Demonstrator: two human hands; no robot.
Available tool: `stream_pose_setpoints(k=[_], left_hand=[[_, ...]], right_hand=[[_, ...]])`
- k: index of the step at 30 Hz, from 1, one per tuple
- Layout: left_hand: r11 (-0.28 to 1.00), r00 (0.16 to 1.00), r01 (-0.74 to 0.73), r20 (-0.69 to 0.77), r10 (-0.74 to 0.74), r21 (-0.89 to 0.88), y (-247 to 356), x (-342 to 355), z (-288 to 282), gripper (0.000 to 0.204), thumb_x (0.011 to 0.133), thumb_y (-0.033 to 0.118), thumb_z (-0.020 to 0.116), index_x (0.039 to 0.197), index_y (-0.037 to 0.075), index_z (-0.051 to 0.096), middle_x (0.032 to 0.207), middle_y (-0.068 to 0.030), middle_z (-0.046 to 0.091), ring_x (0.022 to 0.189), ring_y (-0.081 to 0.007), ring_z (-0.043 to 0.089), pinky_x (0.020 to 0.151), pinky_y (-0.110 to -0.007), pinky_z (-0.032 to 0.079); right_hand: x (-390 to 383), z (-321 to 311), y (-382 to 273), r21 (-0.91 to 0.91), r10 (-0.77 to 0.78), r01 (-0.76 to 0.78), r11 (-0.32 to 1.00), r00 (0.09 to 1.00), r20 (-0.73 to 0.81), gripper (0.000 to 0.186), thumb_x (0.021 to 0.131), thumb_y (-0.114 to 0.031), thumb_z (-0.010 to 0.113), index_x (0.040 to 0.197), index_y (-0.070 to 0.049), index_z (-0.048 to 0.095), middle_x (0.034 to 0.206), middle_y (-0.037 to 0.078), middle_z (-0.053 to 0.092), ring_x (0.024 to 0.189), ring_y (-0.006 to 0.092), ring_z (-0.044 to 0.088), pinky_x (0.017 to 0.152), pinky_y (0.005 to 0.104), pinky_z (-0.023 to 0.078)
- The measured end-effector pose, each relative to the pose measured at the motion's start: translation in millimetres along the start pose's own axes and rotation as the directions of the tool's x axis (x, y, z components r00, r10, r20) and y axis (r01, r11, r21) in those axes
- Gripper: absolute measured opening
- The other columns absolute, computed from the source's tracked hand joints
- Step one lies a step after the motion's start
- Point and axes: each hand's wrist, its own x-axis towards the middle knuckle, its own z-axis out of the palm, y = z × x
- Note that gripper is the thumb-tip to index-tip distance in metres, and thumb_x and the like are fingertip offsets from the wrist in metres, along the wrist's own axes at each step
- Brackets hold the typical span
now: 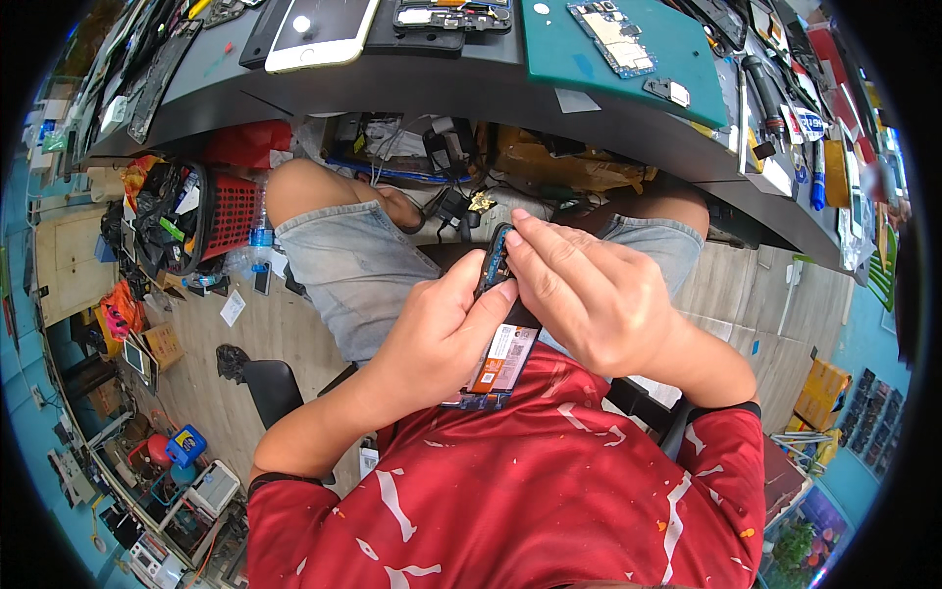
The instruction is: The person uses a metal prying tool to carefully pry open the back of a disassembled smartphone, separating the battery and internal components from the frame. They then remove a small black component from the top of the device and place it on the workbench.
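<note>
Close above my lap, an opened smartphone with its battery and inner boards bare is held between both hands. My left hand is closed around its left side, with the thumb across the phone's inside. My right hand lies over the upper right edge, its fingers together and pressed against the dark frame near the top. The blue-edged circuit board at the top end shows between the hands. What the right fingertips touch exactly is hidden beneath them.
On the grey desk lie a white phone, an opened phone and a green mat bearing a circuit board. Tools crowd the desk's right end. A red basket full of scraps stands left of my legs.
</note>
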Motion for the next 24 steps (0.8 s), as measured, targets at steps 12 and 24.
stream_pose_setpoints(k=[12, 24], left_hand=[[0.983, 0.987, 0.139, 0.100, -0.127, -0.124, -2.1, 2.9, -8.8, 0.028, 0.118, 0.011, 0.057, 0.141, -0.004, 0.064, 0.118, -0.0016, 0.074, 0.107, -0.0042, 0.064, 0.091, -0.026, 0.054], [0.972, 0.962, 0.183, 0.230, -0.146, -0.149, 3.0, 3.1, -22.4, 0.024, 0.116, 0.012, 0.061, 0.135, -0.001, 0.066, 0.114, -0.0004, 0.074, 0.102, -0.0044, 0.064, 0.089, -0.027, 0.055]], right_hand=[[2.3, -8.6, 0.8, 0.009, -0.009, 0.008, 1.000, 0.997, 0.076, 0.042, 0.085, -0.006, 0.083, 0.120, 0.016, 0.075, 0.119, 0.031, 0.076, 0.093, 0.0357, 0.081, 0.082, 0.0418, 0.070], [10.3, -28.5, 19.6, 0.238, -0.002, -0.029, 0.971, 0.992, 0.130, 0.040, 0.090, -0.016, 0.073, 0.124, 0.006, 0.074, 0.123, 0.019, 0.072, 0.098, 0.0294, 0.077, 0.082, 0.0407, 0.065]])
